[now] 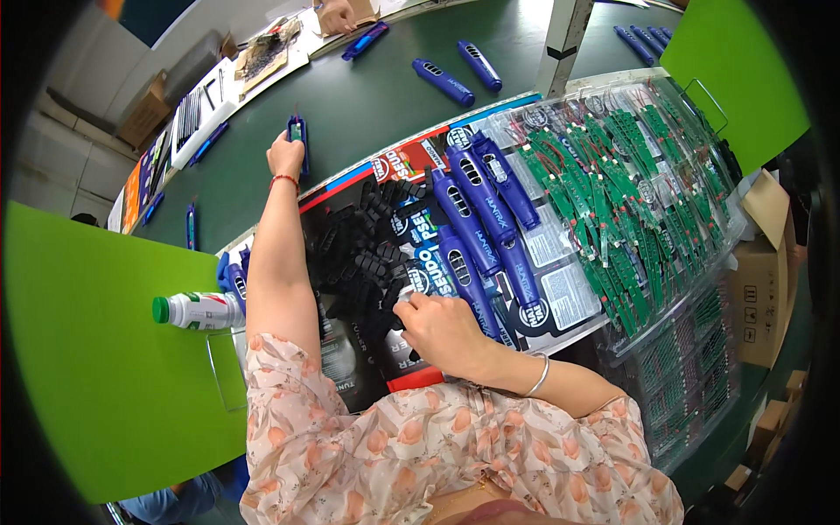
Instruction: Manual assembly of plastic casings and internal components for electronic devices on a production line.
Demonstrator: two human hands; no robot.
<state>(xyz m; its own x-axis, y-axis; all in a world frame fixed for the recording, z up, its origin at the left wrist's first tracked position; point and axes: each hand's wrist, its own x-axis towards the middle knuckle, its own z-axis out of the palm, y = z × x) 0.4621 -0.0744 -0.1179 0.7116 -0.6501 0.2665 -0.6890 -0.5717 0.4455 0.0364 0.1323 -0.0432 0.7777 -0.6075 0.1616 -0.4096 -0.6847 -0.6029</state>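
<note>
Beyond the black pile (363,262), the left hand (285,157) grips an open blue casing (304,154), apparently steadying it; at the pile's near right edge, the right hand (444,332) sits curled, hold unclear, the pile presumably heaped for reach.

The blue casing (304,152) — open-faced, green board (296,131) inside — points away over the table (367,105). Black pieces (372,262) lie heaped nearer.

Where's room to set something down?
Bare table lies between the blue casing at the left hand and two casings farther right. Crowded: around the right hand, with black parts and clustered casings; rightward, green circuit boards.
</note>
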